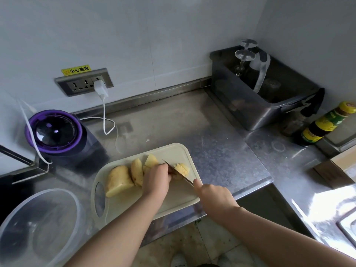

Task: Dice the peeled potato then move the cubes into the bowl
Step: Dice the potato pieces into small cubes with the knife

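A cream cutting board lies on the steel counter. On it are large peeled potato chunks at the left and a sliced potato piece at the right. My left hand holds down that sliced piece with curled fingers. My right hand grips the handle of a knife, forefinger along its spine; the dark blade runs through the sliced piece beside my left fingers. A clear plastic bowl stands at the lower left, with nothing in it that I can see.
A purple-rimmed appliance with a white cable stands at the back left below a wall socket. A dark tub with upturned glasses fills the back right corner, with sauce bottles beside it. A sink edge shows at right.
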A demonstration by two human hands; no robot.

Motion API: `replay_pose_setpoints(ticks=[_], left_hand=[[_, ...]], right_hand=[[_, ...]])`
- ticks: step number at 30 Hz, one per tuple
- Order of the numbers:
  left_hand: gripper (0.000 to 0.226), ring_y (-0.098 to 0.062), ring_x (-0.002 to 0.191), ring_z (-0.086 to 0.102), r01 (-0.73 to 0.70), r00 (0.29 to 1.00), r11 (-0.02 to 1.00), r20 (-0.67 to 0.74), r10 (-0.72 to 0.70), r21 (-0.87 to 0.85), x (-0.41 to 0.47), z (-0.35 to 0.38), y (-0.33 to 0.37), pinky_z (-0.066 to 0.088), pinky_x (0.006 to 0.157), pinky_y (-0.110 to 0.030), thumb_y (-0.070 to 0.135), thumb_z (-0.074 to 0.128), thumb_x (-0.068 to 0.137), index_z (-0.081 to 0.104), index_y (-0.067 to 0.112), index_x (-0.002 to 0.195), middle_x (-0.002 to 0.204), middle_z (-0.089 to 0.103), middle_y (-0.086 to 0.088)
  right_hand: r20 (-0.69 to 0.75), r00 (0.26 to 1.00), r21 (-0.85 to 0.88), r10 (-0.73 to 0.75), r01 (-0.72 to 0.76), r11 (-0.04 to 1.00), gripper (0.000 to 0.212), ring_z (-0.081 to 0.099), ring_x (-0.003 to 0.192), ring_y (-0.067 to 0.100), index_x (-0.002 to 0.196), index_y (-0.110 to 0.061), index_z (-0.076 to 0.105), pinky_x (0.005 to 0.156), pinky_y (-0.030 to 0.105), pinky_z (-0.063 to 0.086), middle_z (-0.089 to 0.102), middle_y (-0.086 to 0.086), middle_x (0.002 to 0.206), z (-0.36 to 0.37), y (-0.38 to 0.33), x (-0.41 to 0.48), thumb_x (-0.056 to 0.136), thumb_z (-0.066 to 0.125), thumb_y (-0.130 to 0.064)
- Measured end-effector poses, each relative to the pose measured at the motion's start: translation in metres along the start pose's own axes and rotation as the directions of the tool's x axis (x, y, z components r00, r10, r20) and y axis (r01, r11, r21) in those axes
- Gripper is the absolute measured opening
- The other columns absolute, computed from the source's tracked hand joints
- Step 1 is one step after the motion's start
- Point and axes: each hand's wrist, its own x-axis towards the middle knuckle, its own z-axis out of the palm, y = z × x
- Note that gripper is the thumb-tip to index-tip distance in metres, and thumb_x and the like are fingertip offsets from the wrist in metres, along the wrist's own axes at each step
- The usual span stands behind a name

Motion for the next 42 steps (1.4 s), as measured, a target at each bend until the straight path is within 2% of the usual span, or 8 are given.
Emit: replay_pose_setpoints(ticks=[5, 11, 18, 25, 30, 33, 36, 42], left_hand=[[0.017, -0.021, 0.095, 0.065, -0.015, 1.0, 0.997, -0.004, 0.014, -0.08, -0.002, 0.001, -0.001, 0.05, 0.08, -0.033, 0.031, 0.064, 0.09, 0.069, 0.019, 0.101, 0.1, 0.072, 0.001], [0.011, -0.018, 0.096, 0.066, 0.04, 0.999, 0.99, -0.021, -0.043, -0.135, -0.005, -0.001, 0.001, 0.039, 0.074, -0.02, 0.024, 0.062, 0.092, 0.072, 0.021, 0.097, 0.098, 0.073, 0.003], [0.012, -0.023, 0.092, 0.066, 0.06, 0.998, 0.991, 0.019, -0.058, -0.119, -0.005, -0.005, 0.005, 0.041, 0.072, -0.024, 0.022, 0.062, 0.09, 0.073, 0.022, 0.095, 0.095, 0.073, -0.002], [0.014, -0.022, 0.089, 0.066, 0.061, 0.998, 0.991, 0.033, -0.057, -0.116, -0.004, -0.001, 0.002, 0.05, 0.078, -0.029, 0.022, 0.062, 0.088, 0.075, 0.022, 0.092, 0.093, 0.074, -0.002], [0.017, -0.027, 0.095, 0.065, 0.038, 0.999, 0.999, 0.019, -0.038, 0.011, -0.004, -0.004, 0.003, 0.041, 0.07, -0.028, 0.026, 0.057, 0.093, 0.07, 0.017, 0.1, 0.099, 0.071, -0.006], [0.016, -0.028, 0.098, 0.063, 0.026, 0.999, 0.998, 0.016, -0.027, 0.056, -0.005, -0.005, 0.005, 0.036, 0.068, -0.029, 0.024, 0.055, 0.095, 0.064, 0.012, 0.101, 0.102, 0.069, -0.007], [0.015, -0.027, 0.096, 0.063, 0.019, 1.0, 0.999, 0.003, -0.019, 0.046, -0.005, -0.006, 0.006, 0.037, 0.068, -0.03, 0.027, 0.056, 0.095, 0.064, 0.014, 0.1, 0.101, 0.069, -0.006], [0.019, -0.023, 0.094, 0.065, 0.0, 1.0, 0.999, -0.002, 0.0, -0.038, -0.004, -0.002, 0.004, 0.047, 0.076, -0.031, 0.032, 0.062, 0.092, 0.069, 0.018, 0.102, 0.1, 0.072, -0.002]], right_hand=[[-0.041, 0.998, 0.051, 0.036, -0.034, 0.998, 0.049, 0.047, 0.06, 0.018, 0.131, -0.017, 0.031, 0.055, 0.029, 0.043, 0.051, 0.003, 0.075, -0.001, 0.007, -0.001, 0.09, 0.048, 0.005], [-0.092, 0.996, 0.011, 0.0, 0.001, 1.0, 0.054, 0.035, 0.051, 0.015, 0.135, -0.016, 0.029, 0.046, 0.025, 0.032, 0.04, 0.003, 0.066, -0.002, 0.002, -0.01, 0.09, 0.048, 0.007], [-0.074, 0.997, 0.005, -0.005, 0.006, 1.0, 0.054, 0.034, 0.052, 0.013, 0.134, -0.015, 0.028, 0.048, 0.025, 0.033, 0.041, 0.003, 0.069, -0.001, -0.001, -0.011, 0.09, 0.052, 0.006], [-0.049, 0.999, 0.008, -0.005, 0.005, 1.0, 0.05, 0.035, 0.053, 0.013, 0.133, -0.014, 0.029, 0.047, 0.022, 0.031, 0.041, 0.002, 0.069, 0.0, -0.005, -0.012, 0.092, 0.049, 0.007], [-0.024, 1.0, 0.028, 0.0, 0.001, 1.0, 0.052, 0.047, 0.063, 0.017, 0.134, -0.015, 0.028, 0.061, 0.03, 0.045, 0.046, 0.003, 0.073, 0.006, -0.003, -0.009, 0.091, 0.048, 0.007], [-0.02, 1.0, 0.024, 0.006, -0.005, 1.0, 0.051, 0.042, 0.057, 0.014, 0.137, -0.015, 0.026, 0.053, 0.025, 0.038, 0.042, 0.001, 0.071, 0.009, -0.002, -0.009, 0.094, 0.047, 0.002], [-0.005, 1.0, 0.027, 0.029, -0.029, 0.999, 0.051, 0.039, 0.055, 0.013, 0.136, -0.015, 0.027, 0.048, 0.024, 0.034, 0.041, 0.001, 0.07, 0.007, 0.0, -0.004, 0.093, 0.047, 0.004], [-0.072, 0.995, 0.077, 0.063, -0.058, 0.995, 0.05, 0.041, 0.057, 0.016, 0.13, -0.016, 0.029, 0.055, 0.03, 0.04, 0.044, 0.002, 0.07, 0.001, 0.008, -0.009, 0.088, 0.045, 0.006]])
